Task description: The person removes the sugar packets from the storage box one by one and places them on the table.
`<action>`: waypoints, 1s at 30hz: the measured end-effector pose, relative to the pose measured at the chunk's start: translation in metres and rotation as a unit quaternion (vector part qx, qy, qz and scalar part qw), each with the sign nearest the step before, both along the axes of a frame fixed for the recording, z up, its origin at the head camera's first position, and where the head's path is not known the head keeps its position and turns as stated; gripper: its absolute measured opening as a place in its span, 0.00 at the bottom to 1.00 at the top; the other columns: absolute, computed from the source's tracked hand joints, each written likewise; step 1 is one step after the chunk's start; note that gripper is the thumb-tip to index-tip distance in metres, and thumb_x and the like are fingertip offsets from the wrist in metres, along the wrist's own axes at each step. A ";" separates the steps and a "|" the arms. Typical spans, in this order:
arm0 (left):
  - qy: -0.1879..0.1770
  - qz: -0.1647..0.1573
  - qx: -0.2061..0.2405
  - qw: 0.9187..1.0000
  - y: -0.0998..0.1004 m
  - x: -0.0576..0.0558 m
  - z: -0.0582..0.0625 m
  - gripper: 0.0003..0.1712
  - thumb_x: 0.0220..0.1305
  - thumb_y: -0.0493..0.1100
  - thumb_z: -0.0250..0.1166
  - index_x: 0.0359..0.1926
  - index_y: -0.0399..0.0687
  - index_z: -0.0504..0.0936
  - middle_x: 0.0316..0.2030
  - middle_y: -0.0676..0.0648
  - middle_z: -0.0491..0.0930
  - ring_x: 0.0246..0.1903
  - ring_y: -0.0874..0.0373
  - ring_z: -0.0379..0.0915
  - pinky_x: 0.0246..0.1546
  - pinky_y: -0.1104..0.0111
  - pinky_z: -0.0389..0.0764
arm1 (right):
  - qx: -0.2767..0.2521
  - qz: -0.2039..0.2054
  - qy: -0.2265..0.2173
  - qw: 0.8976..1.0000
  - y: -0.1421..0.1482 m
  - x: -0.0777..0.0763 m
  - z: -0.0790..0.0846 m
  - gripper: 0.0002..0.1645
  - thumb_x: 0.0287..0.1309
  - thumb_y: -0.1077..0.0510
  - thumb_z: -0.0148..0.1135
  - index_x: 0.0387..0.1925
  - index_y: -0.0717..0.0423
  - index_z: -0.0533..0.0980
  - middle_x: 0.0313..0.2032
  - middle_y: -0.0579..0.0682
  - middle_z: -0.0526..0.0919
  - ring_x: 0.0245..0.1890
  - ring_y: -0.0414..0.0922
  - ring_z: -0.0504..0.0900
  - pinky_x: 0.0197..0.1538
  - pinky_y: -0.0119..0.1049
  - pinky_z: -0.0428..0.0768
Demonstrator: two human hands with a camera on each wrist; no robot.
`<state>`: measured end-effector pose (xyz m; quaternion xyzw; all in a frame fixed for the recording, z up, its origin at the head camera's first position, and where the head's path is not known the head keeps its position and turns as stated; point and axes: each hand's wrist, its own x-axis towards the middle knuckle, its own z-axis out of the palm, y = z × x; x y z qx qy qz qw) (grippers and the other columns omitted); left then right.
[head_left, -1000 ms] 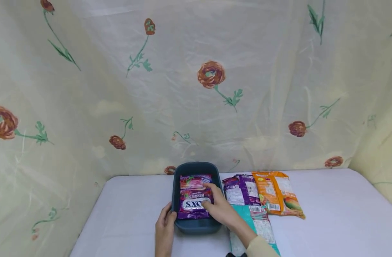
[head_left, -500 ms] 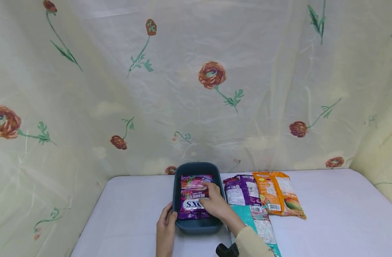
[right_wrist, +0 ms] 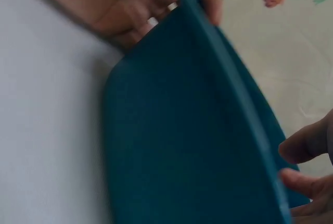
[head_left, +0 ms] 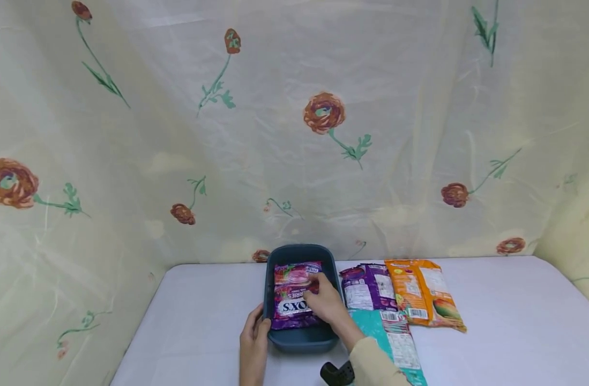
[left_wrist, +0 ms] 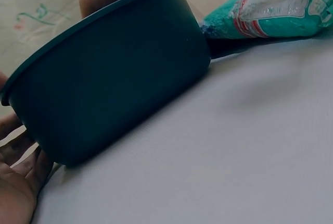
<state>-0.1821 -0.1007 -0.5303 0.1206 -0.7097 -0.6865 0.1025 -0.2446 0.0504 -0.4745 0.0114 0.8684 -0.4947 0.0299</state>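
A dark teal plastic tub [head_left: 303, 346] stands on the white table. Inside it lies a purple and pink candy bag [head_left: 294, 308], its lettering upside down. My left hand [head_left: 253, 340] holds the tub's near left corner, the thumb over the rim and the fingers against the outer wall, as the right wrist view also shows on the left hand [right_wrist: 151, 8]. My right hand [head_left: 329, 303] reaches over the tub's right side, with thumb and index finger spread apart on the bag. The right wrist view shows these fingers [right_wrist: 307, 140] over the tub [right_wrist: 171, 125]; the bag is hidden there.
Right of the tub lie a purple bag [head_left: 368, 289], an orange bag [head_left: 424, 295] with a mango picture, and a teal bag [head_left: 368, 324] partly under the right forearm. A black wrist device [head_left: 337, 373] shows below. Flowered curtain [head_left: 275, 161] hangs behind the table.
My right hand has shifted only slightly over the candy bag, and its forearm sits a little lower and further left. The left hand keeps its hold. The whole view has drifted slightly.
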 end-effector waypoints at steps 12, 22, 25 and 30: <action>-0.012 0.001 0.008 1.000 0.004 0.000 0.001 0.24 0.67 0.40 0.51 0.63 0.42 0.69 0.61 0.34 0.71 0.62 0.43 0.67 0.63 0.56 0.69 | 0.010 0.010 0.104 0.995 0.009 0.007 0.010 0.15 0.57 0.64 0.55 0.48 0.55 0.74 0.53 0.57 0.76 0.53 0.52 0.74 0.56 0.49 0.73; -0.002 0.000 0.012 1.000 0.000 0.001 0.001 0.24 0.68 0.40 0.52 0.64 0.42 0.68 0.61 0.34 0.71 0.63 0.43 0.67 0.64 0.55 0.68 | 0.065 0.064 0.111 0.990 0.007 0.003 0.003 0.26 0.59 0.61 0.55 0.60 0.55 0.68 0.59 0.62 0.68 0.50 0.54 0.77 0.54 0.51 0.77; -0.004 -0.002 0.017 1.000 0.001 0.001 0.000 0.24 0.67 0.40 0.52 0.64 0.42 0.69 0.61 0.35 0.71 0.63 0.44 0.67 0.65 0.56 0.68 | 0.080 0.062 0.095 0.990 0.008 0.003 0.002 0.26 0.60 0.59 0.55 0.60 0.54 0.67 0.55 0.63 0.68 0.42 0.52 0.77 0.47 0.50 0.78; -0.007 0.000 0.021 1.000 0.002 0.000 0.000 0.25 0.67 0.40 0.52 0.64 0.40 0.68 0.61 0.33 0.70 0.63 0.43 0.67 0.64 0.55 0.68 | 0.073 0.069 0.102 0.990 0.008 0.003 0.002 0.25 0.61 0.59 0.54 0.60 0.55 0.68 0.58 0.62 0.69 0.54 0.55 0.75 0.58 0.56 0.74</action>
